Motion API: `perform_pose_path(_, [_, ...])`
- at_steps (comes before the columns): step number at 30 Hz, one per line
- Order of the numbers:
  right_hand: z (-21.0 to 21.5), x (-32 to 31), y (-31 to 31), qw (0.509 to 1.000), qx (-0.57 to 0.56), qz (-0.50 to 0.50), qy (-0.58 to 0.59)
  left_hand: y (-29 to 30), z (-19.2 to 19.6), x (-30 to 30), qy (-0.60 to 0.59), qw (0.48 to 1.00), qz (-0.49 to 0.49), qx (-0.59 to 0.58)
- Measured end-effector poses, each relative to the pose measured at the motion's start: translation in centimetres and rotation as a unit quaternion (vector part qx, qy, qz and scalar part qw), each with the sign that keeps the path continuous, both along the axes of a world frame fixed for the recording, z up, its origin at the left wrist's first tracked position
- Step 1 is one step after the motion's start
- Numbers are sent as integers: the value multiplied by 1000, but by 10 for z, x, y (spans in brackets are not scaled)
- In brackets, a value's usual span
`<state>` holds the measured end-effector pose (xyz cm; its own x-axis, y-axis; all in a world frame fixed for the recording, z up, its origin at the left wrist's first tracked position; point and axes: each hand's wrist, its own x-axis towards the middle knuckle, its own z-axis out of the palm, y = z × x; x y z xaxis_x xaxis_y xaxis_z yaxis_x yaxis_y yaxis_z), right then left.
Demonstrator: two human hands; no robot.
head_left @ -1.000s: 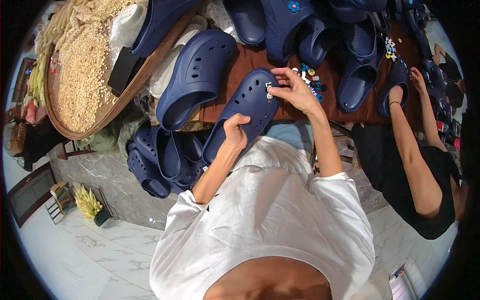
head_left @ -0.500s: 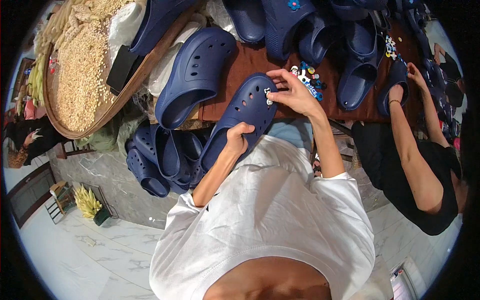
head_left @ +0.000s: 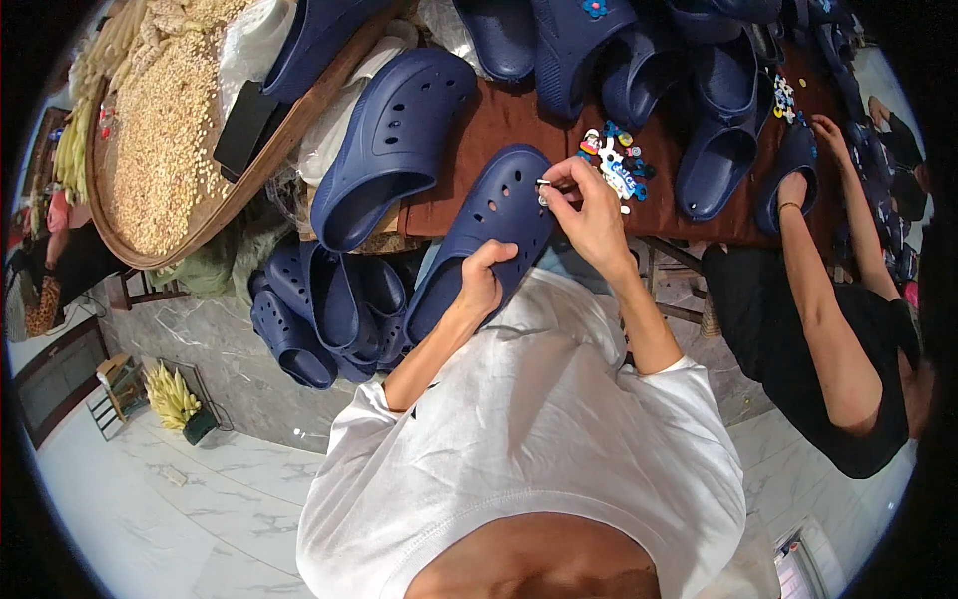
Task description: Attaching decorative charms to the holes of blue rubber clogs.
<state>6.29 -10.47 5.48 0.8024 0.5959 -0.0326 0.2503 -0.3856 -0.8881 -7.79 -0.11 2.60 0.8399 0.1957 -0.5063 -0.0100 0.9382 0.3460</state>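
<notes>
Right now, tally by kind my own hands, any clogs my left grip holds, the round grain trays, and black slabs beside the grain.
Hands: 2, left hand and right hand
Held clog: 1
Grain tray: 1
Black slab: 1
Total: 5

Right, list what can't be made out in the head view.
All in the head view:
Left hand: fingertips hidden behind the clog.
Charm: partly covered by the right hand, so whether it touches the clog is unclear.
Loose charms: too small for detail.
Flowered clog: cut off by the top edge.
</notes>
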Motion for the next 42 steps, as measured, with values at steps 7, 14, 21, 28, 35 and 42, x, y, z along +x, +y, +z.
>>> perform_pose_path(7, [-11,15,-6,984,24,32,176,-8,-29,-18,50,974,-81,207])
perform_pose_path(14, [-22,18,-11,990,38,-3,138,4,-17,-23,8,979,-84,188])
perform_pose_path(21, [-28,30,-15,939,93,117,309,12,-7,-21,-28,980,-101,171])
perform_pose_path(28, [-35,16,-3,970,63,77,221,19,-15,-9,-43,985,-83,143])
perform_pose_path(35, [-42,4,2,974,87,3,209,24,1,7,58,997,-5,57])
perform_pose_path(42, [-39,48,-28,985,-58,-92,-135,28,-1,4,67,998,-5,-9])
